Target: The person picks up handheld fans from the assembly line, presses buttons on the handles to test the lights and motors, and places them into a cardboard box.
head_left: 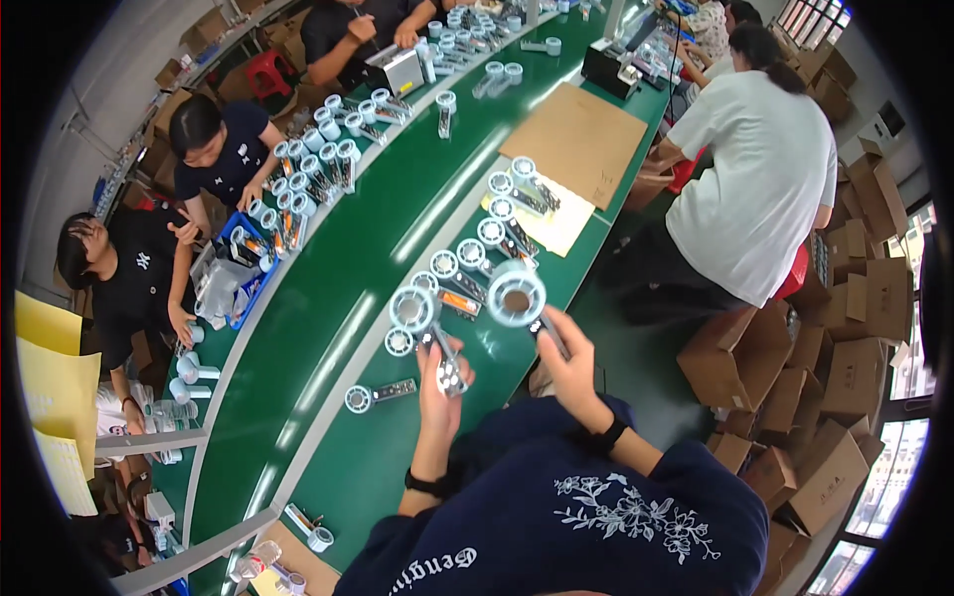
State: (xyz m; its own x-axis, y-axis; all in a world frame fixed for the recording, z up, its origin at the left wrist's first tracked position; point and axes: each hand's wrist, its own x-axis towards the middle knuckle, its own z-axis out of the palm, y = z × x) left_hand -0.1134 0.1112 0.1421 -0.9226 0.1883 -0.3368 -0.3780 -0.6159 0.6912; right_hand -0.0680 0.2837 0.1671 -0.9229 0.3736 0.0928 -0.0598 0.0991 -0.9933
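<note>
My left hand is closed around the handle of a light-blue handheld fan, its round ring head up and its handle's inner side showing. In my right hand is a second handheld fan, gripped by its dark handle, with the ring head pointing away from me. Both are held above the green bench, their heads apart. Beyond them lies a row of similar fans with open handles, some showing orange or dark parts. One more fan rests left of my left hand.
A green conveyor belt curves along the left, with co-workers and crowded fans across it. A cardboard sheet and yellow paper lie on the bench ahead. At right are a person in white and stacked cartons.
</note>
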